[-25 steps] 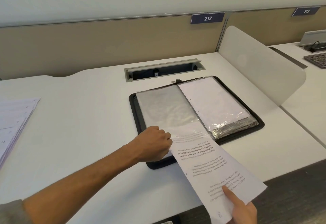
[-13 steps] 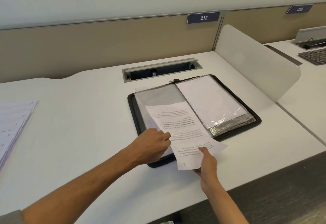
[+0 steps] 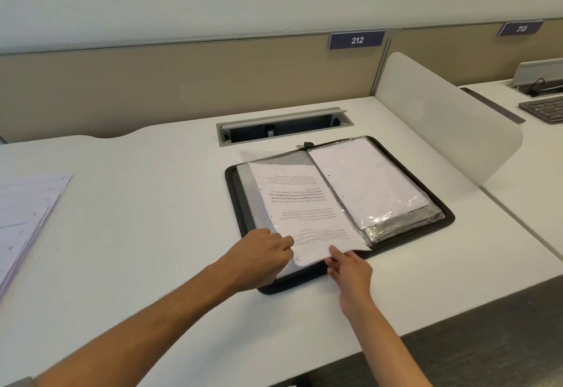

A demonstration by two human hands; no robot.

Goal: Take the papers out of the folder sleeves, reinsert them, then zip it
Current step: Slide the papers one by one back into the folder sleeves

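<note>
sheet (image 3: 304, 204) in left sleeve | both hands (image 3: 259, 257) at near edge

One open black zip folder (image 3: 341, 283), one printed white sheet (image 3: 307, 204), two bare hands, two blue number plates, one grey keyboard (image 3: 543, 110), and perhaps several sheets in the left-edge paper stack (image 3: 24, 219).

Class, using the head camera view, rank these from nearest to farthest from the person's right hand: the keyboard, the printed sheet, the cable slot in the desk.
1. Printed sheet: touching the right hand.
2. Cable slot: behind the folder.
3. Keyboard: far right, neighbouring desk.
</note>
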